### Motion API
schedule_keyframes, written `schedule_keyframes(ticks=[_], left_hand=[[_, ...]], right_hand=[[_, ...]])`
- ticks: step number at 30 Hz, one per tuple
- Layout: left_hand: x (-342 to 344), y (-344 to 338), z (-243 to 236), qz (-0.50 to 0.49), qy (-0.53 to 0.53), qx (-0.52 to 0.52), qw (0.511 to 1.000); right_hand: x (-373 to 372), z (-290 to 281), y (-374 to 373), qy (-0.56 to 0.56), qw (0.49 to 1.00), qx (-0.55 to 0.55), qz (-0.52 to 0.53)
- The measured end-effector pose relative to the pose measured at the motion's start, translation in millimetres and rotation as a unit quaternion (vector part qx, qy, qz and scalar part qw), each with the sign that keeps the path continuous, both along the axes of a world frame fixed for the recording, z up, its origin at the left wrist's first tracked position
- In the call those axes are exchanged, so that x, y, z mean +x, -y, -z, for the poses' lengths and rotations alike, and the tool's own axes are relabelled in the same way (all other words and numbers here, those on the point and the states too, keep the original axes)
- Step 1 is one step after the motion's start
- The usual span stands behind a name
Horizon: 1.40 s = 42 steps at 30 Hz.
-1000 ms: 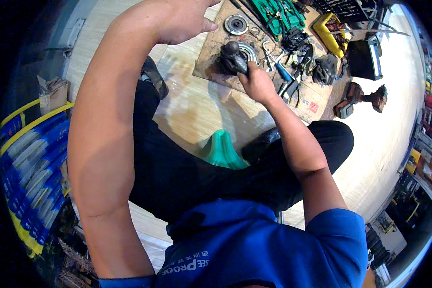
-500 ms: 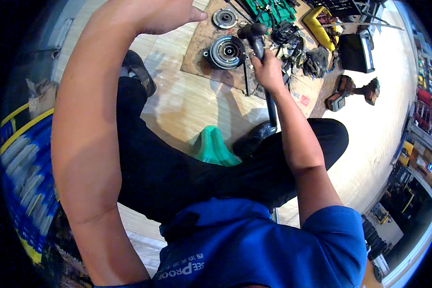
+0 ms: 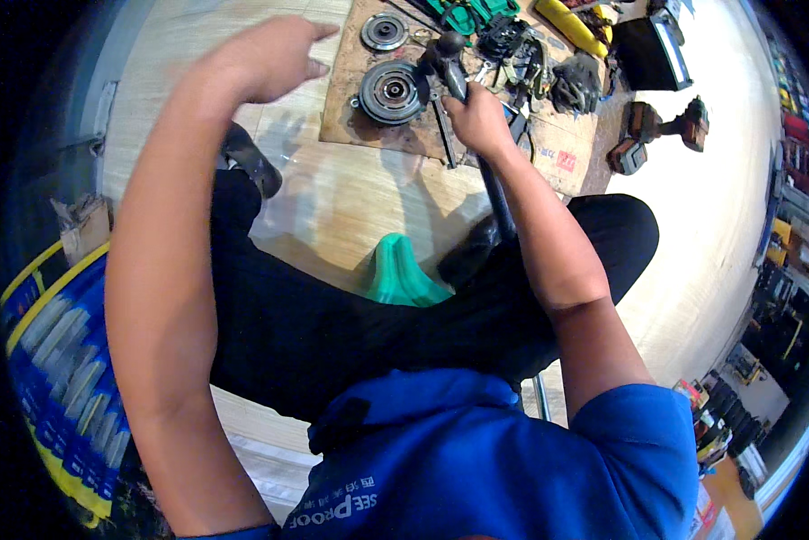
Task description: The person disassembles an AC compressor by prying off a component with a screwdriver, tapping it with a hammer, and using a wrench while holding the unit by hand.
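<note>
With the right hand (image 3: 482, 122) clamped on a black mallet (image 3: 445, 50) and the left hand (image 3: 271, 61) empty, fingers apart, the step seems hammering, and the next move calls for careful aim on the probable pulley (image 3: 392, 92) at the right hand's ten o'clock.

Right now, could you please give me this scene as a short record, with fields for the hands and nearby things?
Left hand: open, holding nothing, by the left edge of the brown board
Right hand: closed around a black hammer
Hammer head: beside the larger round metal part; contact unclear
Also on board: smaller metal disc, dark glove
</note>
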<state>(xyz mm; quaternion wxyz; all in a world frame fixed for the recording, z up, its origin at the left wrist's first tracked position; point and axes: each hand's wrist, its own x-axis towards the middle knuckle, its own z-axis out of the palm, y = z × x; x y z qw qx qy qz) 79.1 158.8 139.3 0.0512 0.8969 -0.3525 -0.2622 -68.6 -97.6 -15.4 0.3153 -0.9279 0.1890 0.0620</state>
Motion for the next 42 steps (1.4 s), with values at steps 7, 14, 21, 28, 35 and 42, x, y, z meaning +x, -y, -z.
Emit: schedule_keyframes(ticks=[7,14,21,28,35,42], left_hand=[[-43.3,50.6,140.0,-0.088,0.069,-0.009,0.994],[-94.5,73.2,222.7,-0.268,0.100,-0.161,0.945],[-105.9,86.8,218.1,-0.312,0.120,-0.193,0.922],[-104.1,90.1,214.8,-0.308,0.123,-0.176,0.927],[-97.2,94.4,211.8,-0.240,0.146,-0.153,0.948],[-106.9,85.6,229.8,-0.346,0.152,-0.257,0.889]], right_hand=[[-4.3,-54.0,20.3,0.012,0.992,0.073,0.102],[-27.5,-85.4,50.8,0.114,0.976,0.139,0.121],[-37.5,-101.5,67.0,0.124,0.968,0.171,0.133],[-48.9,-108.3,80.7,0.125,0.967,0.178,0.135],[-58.3,-134.2,92.0,0.147,0.969,0.148,0.132],[-59.0,-138.8,73.4,0.158,0.973,0.116,0.124]])
